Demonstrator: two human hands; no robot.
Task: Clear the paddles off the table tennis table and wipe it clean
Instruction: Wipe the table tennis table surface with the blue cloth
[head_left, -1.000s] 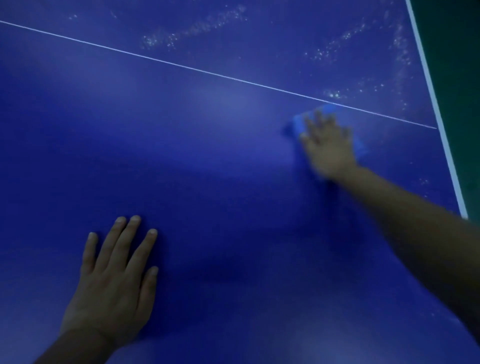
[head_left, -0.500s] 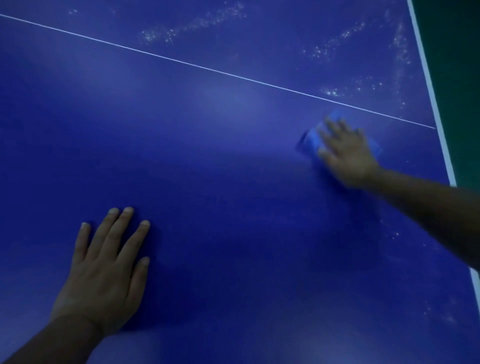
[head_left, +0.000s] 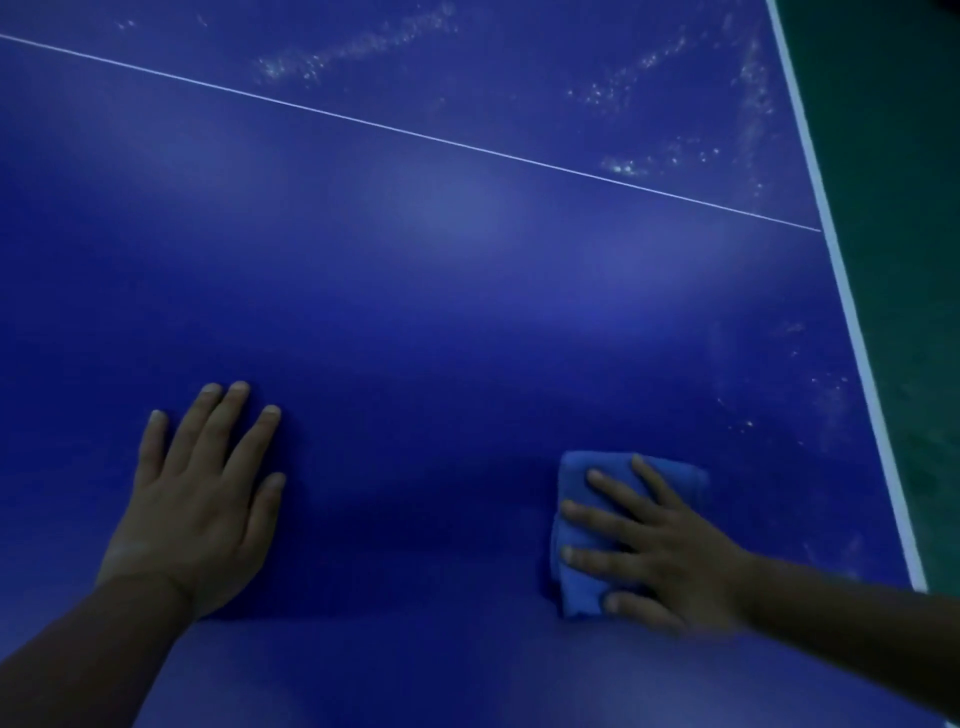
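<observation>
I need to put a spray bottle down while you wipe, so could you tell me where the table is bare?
Free: the broad blue stretch between the thin white centre line and both hands, and the gap between the flat left hand and the folded blue cloth under the right hand. Beyond the line, pale speckled residue remains.

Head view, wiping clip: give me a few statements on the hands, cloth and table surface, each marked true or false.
1. The right hand presses a folded blue cloth flat on the table tennis table. True.
2. The left hand holds a paddle. False: it rests flat on the bare table, fingers straight, and no paddle is in view.
3. White specks lie beyond the thin white line. True.
4. The cloth lies on the thin white line. False: it sits well on the near side of it.
5. The two hands touch each other. False: they are apart.
</observation>
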